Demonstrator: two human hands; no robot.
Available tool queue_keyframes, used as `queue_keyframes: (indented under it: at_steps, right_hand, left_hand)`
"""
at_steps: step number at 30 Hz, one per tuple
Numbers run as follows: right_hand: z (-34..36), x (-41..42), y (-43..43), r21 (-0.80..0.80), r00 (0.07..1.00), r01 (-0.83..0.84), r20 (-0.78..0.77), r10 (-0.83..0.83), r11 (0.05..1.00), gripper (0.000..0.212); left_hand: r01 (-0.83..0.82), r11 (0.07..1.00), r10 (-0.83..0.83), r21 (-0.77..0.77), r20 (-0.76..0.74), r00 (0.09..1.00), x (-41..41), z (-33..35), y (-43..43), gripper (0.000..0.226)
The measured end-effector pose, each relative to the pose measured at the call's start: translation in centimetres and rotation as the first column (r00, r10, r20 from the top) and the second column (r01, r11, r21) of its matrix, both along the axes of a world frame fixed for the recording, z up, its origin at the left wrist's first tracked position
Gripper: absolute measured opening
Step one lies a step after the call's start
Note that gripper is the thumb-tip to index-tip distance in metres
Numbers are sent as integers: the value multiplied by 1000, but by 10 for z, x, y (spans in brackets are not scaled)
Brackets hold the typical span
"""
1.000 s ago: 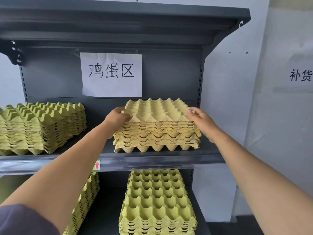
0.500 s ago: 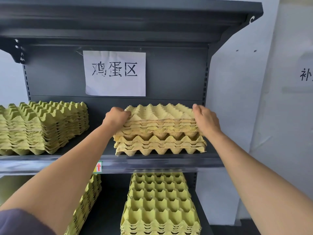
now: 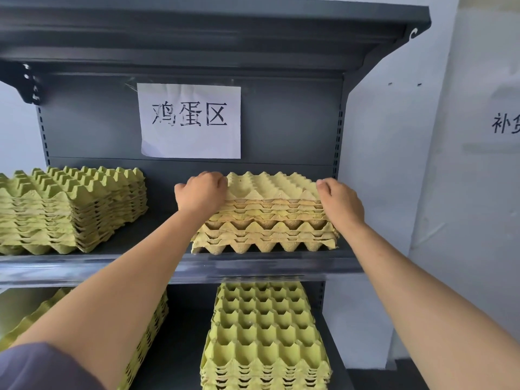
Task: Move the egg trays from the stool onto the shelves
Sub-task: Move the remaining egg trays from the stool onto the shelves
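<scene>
A stack of yellow pulp egg trays [image 3: 267,218] sits on the right half of the middle shelf [image 3: 253,267] of a dark grey rack. My left hand [image 3: 201,192] grips the left edge of the stack's upper trays, fingers curled over the top. My right hand [image 3: 340,201] grips the right edge the same way. The upper trays sit slightly apart from the lower ones. The stool is out of view.
A taller green tray stack [image 3: 70,209] stands on the same shelf at the left. Below, another tray stack [image 3: 267,333] lies at the right and one more stack [image 3: 146,333] at the left, partly behind my arm. A paper sign [image 3: 191,121] hangs on the back panel. White wall at right.
The camera has come closer and tilted up. Both hands moved from the stack's front corners to curl over the top trays' side edges, and the stack now sits squarer.
</scene>
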State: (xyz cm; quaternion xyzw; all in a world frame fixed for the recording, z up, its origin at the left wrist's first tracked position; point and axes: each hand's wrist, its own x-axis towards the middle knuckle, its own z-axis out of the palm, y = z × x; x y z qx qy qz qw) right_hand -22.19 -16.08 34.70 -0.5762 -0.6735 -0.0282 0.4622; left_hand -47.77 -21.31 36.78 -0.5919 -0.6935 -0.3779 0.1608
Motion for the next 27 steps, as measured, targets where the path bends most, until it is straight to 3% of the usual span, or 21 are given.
queue_keyframes:
  at_steps: [3, 6, 8, 11, 23, 27]
  right_hand:
    - [3, -5, -5, 115, 979, 31, 199, -53, 993, 34]
    - [9, -16, -19, 227, 920, -98, 391, 2, 969, 35]
    - [13, -24, -31, 124, 849, -188, 520, 98, 974, 40]
    - [15, -30, -42, 13, 728, -135, 679, 91, 991, 46]
    - [0, -37, -60, 106, 769, -81, 640, -5, 991, 31]
    - [-3, -38, -63, 147, 784, -68, 620, -38, 987, 31]
  left_hand:
    - [25, 1000, -24, 12, -39, 999, 2, 0, -4, 35]
    - [97, 995, -94, 10, -148, 985, 8, 2, -11, 37]
    - [171, 982, -188, -83, -273, 943, 16, 1, -14, 39]
    - [199, 961, -260, -192, -381, 887, 23, -6, -14, 44]
    - [191, 979, -205, -78, -438, 875, 22, -26, -20, 46]
    - [166, 977, -209, -131, -487, 848, 24, -25, -24, 71]
